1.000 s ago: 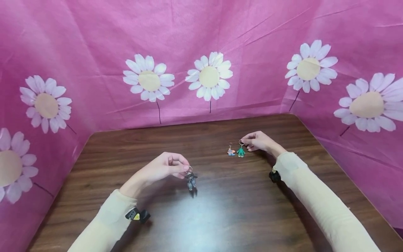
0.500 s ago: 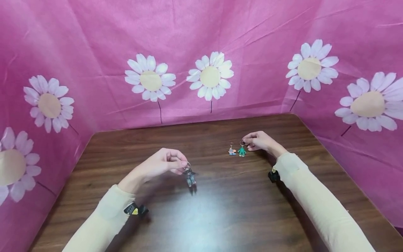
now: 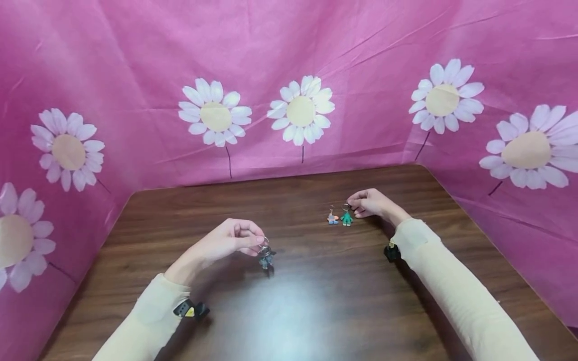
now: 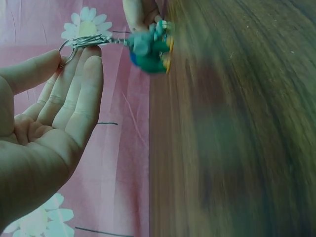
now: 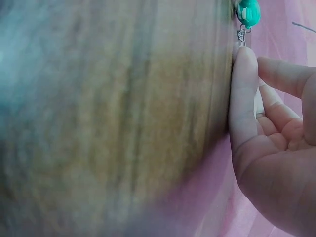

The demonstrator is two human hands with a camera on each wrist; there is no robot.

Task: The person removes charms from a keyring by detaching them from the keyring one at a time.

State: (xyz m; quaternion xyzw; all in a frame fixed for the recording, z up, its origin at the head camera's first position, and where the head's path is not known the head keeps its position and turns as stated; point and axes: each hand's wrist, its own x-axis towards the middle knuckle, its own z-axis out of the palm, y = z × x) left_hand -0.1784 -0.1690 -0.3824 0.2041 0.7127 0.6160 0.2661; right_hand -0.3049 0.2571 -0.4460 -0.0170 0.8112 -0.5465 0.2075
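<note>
In the head view my left hand (image 3: 232, 239) pinches the ring of a keychain (image 3: 266, 259) with a small grey-blue figure, dangling low over the brown table. The left wrist view shows its figure (image 4: 147, 52) blurred, with the split ring between thumb and fingertips. Toward the back right, my right hand (image 3: 371, 202) pinches the ring of a green figure keychain (image 3: 346, 219). In the right wrist view, the green figure (image 5: 248, 12) and its short chain show just past the fingertips; the ring is hidden there. Beside the green one lies an orange, grey and blue keychain (image 3: 332, 219).
The dark wood table (image 3: 289, 311) has a bright glare near its front middle. Pink cloth (image 3: 361, 60) with daisy prints encloses the back and both sides. A small black wrist camera (image 3: 191, 308) sits on the left sleeve, another camera (image 3: 392, 252) on the right.
My left hand rises slightly, then lowers a little and shifts left with the grey-blue keychain, whose figure swings. The right hand stays almost still at the green keychain, its ring sinking slightly.
</note>
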